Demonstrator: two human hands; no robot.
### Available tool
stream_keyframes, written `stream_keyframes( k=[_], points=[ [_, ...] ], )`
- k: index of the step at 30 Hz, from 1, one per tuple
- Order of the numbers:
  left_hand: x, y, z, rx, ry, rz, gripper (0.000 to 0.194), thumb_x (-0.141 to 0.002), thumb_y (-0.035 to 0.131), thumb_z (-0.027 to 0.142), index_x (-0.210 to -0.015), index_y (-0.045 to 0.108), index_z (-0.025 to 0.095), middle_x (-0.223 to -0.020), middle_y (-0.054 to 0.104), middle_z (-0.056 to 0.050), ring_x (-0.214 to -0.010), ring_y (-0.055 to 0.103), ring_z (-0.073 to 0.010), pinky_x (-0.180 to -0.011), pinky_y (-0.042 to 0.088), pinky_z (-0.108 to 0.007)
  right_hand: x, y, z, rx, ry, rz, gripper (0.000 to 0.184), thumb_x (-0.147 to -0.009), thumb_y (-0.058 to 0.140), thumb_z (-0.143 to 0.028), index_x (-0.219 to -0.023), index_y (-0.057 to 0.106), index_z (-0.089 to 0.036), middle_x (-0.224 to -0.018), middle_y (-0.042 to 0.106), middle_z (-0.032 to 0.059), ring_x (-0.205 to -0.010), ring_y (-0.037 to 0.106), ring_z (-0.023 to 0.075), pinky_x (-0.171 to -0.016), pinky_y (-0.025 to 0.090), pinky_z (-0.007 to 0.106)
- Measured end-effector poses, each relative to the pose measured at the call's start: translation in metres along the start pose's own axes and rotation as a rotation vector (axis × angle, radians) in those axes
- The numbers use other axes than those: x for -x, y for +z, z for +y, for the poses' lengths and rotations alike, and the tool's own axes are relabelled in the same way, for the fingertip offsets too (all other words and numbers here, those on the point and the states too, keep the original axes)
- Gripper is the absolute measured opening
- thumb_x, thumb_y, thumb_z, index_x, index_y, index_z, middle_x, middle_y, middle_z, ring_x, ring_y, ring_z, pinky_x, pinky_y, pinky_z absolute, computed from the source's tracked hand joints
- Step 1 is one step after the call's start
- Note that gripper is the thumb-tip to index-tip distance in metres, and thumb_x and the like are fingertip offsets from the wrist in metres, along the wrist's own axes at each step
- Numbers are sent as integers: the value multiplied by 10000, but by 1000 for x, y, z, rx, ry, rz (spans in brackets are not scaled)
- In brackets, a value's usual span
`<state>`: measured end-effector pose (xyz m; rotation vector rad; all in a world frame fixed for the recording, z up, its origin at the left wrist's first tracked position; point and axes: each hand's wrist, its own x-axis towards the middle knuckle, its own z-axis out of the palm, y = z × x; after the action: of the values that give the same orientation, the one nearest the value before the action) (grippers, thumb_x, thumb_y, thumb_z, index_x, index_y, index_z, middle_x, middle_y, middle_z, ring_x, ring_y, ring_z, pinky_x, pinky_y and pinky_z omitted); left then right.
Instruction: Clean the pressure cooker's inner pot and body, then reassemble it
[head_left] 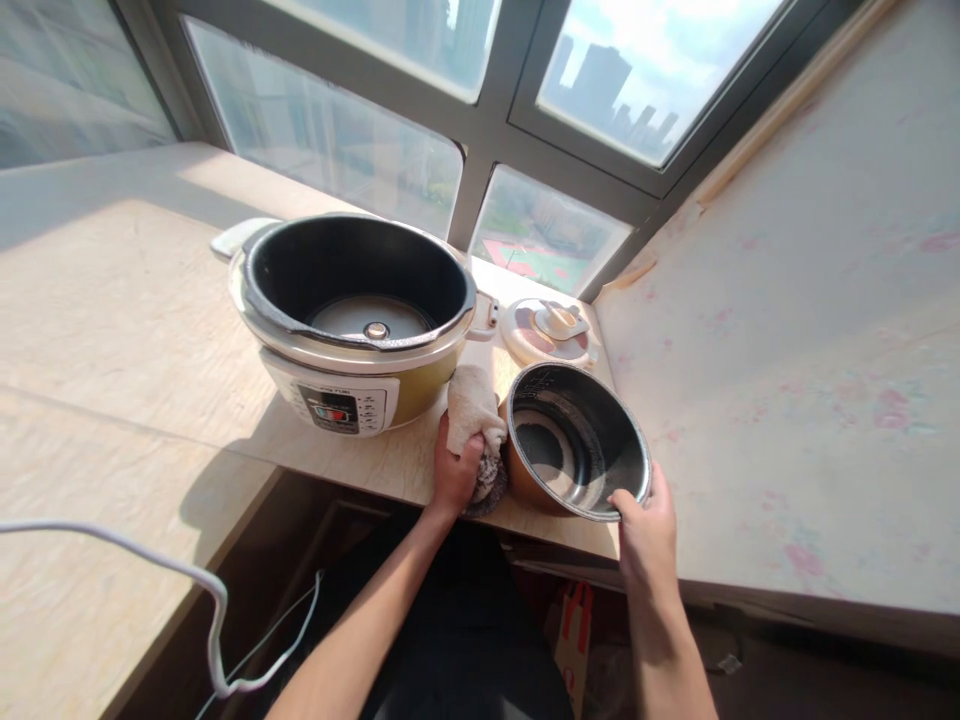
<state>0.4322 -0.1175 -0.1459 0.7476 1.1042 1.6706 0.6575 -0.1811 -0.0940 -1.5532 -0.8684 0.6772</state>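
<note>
My left hand [454,470] is closed around a pale cloth [471,403], pressing it against the outer left side of a metal inner pot [576,440]. My right hand [643,528] grips the near right rim of that pot, thumb over the edge. The pot stands upright near the front edge of a wooden counter [135,320]. To its left sits a large electric cooker body [352,320], open and without a pot, its control panel facing me.
A round cooker lid [550,332] lies behind the pot by the window. A wall [810,330] rises at the right. A white cable [202,590] loops at the lower left. A red bag [576,628] stands below the counter.
</note>
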Motion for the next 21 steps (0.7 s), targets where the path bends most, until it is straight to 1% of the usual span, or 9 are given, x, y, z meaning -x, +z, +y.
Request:
stream_keyframes(
  k=[2,5,7,9,11,13,16,18,21],
  points=[
    [0,-2,-4,-14,19,19,413,-719,728,269,-1127,696,219,-1136,747,-87,-1105,700,-309,-971,532,-392,-6,-5,-2,2,3,-28,733,-620,690,-188,-1350,619,-192,-1132,691,34,-993,611,196,-832,512,244],
    [-2,-3,-7,-32,36,19,383,-723,709,286,-1100,689,224,-1088,747,-88,-1040,710,-298,-933,549,-389,-16,-14,-5,-7,82,-52,893,-569,707,-198,-1451,572,-185,-1105,701,35,-891,593,183,-736,503,242],
    [-2,-3,-6,-36,31,1,364,-730,709,304,-1086,685,230,-1046,748,-87,-986,717,-296,-892,561,-392,-25,-20,-6,-9,121,-57,959,-521,724,-194,-1467,571,-190,-1139,706,40,-840,575,175,-673,488,237],
    [-2,-4,-5,-42,27,-12,344,-735,707,314,-1069,685,236,-1017,748,-86,-955,717,-298,-872,564,-396,-39,-25,-8,-11,152,-93,975,-489,754,-192,-1450,593,-217,-1189,708,38,-814,570,174,-636,477,243],
    [-1,-5,-4,-54,31,-16,325,-739,699,312,-1055,688,238,-1018,749,-89,-961,713,-303,-881,558,-399,-57,-30,-10,-10,193,-169,971,-479,785,-188,-1432,614,-264,-1199,717,22,-815,592,186,-625,476,256],
    [0,-5,-4,-55,32,-21,336,-740,686,306,-1068,687,232,-1047,749,-95,-992,711,-308,-900,552,-400,-76,-32,-13,-27,239,-266,946,-473,784,-171,-1400,645,-300,-1204,730,8,-879,641,221,-664,500,279],
    [0,-6,-6,-50,20,-56,373,-749,663,300,-1111,676,208,-1077,745,-101,-1023,708,-307,-916,549,-402,-101,-27,-16,-94,291,-393,885,-455,733,-144,-1323,696,-314,-1266,729,-3,-1077,678,297,-813,554,344],
    [0,-6,-7,-41,29,-95,386,-756,652,302,-1127,670,195,-1078,741,-106,-1018,705,-305,-915,548,-408,-113,-17,-18,-129,328,-456,851,-470,724,-152,-1306,701,-310,-1257,738,-1,-1150,676,337,-918,564,417],
    [0,-8,-7,-12,46,-145,417,-746,662,323,-1138,665,183,-1077,739,-115,-1003,701,-314,-899,551,-416,-125,3,-21,-158,393,-523,715,-555,777,-208,-1263,713,-283,-1170,766,19,-1137,698,360,-983,563,512]
  ],
)
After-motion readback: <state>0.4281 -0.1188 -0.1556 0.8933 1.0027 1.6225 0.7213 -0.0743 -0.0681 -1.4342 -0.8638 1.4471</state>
